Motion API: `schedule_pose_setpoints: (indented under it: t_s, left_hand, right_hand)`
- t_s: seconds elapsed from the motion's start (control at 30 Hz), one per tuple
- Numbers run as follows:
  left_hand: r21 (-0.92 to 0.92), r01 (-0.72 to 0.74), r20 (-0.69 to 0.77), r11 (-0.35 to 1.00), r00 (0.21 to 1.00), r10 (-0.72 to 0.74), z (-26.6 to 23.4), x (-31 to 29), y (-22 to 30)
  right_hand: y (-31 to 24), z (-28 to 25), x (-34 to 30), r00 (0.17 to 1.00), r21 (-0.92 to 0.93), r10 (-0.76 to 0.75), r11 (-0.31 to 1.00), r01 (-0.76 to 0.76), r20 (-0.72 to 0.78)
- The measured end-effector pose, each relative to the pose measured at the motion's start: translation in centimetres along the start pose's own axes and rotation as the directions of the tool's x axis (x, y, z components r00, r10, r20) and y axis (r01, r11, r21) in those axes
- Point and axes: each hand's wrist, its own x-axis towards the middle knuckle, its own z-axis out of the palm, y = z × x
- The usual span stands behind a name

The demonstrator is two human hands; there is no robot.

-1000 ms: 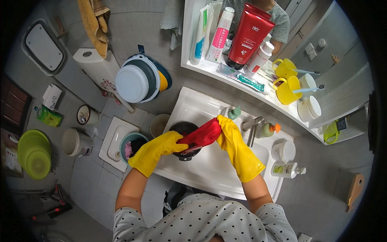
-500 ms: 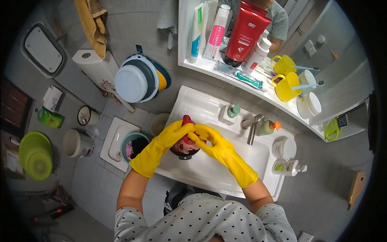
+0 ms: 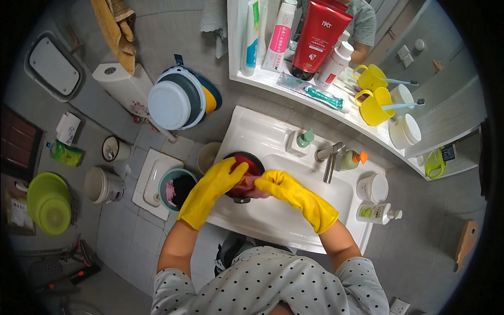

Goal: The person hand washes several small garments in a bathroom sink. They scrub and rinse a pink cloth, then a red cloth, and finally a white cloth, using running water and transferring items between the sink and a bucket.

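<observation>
Both my hands wear yellow rubber gloves over the left part of a white sink (image 3: 328, 202). A round black basin (image 3: 258, 160) with red inside stands in the sink. Over its near side hangs a piece of wet-looking red cloth (image 3: 247, 185). My left hand (image 3: 212, 184) is closed on the cloth's left part, its fingers reaching over the basin. At the right, my right hand (image 3: 289, 191) pinches the paler end of the cloth, drawn out past the basin's rim. The gloves hide part of the cloth and basin.
A metal faucet (image 3: 329, 160) and a pump bottle (image 3: 300, 143) stand at the sink's back edge. A white jar (image 3: 373, 188) and another pump bottle (image 3: 375, 213) are at its right. Toiletries fill the mirror shelf above. Left of the sink, a teal bucket (image 3: 164, 184) holds dark and pink cloth.
My hands have moved apart. The cloth, earlier bunched up between both gloves, is now lower and stretched out toward the right, and more of the basin shows.
</observation>
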Motion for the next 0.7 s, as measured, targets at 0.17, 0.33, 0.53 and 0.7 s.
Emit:
schedule_pose_setpoints:
  t_s: [0.17,0.33,0.53,0.7]
  left_hand:
    - [-0.499,0.285,0.036,0.819,0.951,-0.308,-1.3,-1.9,-2.0]
    - [-0.835,0.238,0.290,0.496,0.957,0.030,-1.5,-4.4,2.1]
    - [-0.844,0.315,0.299,0.434,0.948,-0.107,-1.7,-4.2,1.0]
    - [-0.709,0.343,0.422,0.616,0.907,-0.020,-3.8,-3.5,1.3]
  right_hand:
    - [0.0,-0.3,0.2,0.981,0.661,-0.166,0.726,0.190,-0.099]
    - [-1.5,-0.3,0.2,0.972,0.705,-0.236,0.692,0.152,0.022]
    - [-2.4,-0.2,-0.3,0.986,0.696,-0.031,0.705,0.139,-0.165]
    - [0.1,-3.2,0.1,0.961,0.005,-0.096,0.995,0.100,-0.258]
